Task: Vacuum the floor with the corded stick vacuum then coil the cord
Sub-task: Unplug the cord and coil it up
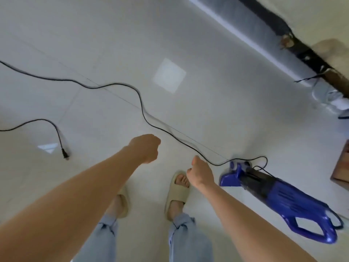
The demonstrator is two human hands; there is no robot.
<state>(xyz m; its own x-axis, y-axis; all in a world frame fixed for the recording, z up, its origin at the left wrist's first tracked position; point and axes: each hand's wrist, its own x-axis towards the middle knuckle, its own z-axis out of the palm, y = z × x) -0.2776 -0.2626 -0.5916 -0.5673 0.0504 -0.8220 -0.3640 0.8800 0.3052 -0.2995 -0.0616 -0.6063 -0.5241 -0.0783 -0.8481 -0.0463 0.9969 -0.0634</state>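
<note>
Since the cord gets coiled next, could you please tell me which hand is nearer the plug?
Left. The left hand hangs right of the plug; the right hand is farther right, beside the vacuum.
</note>
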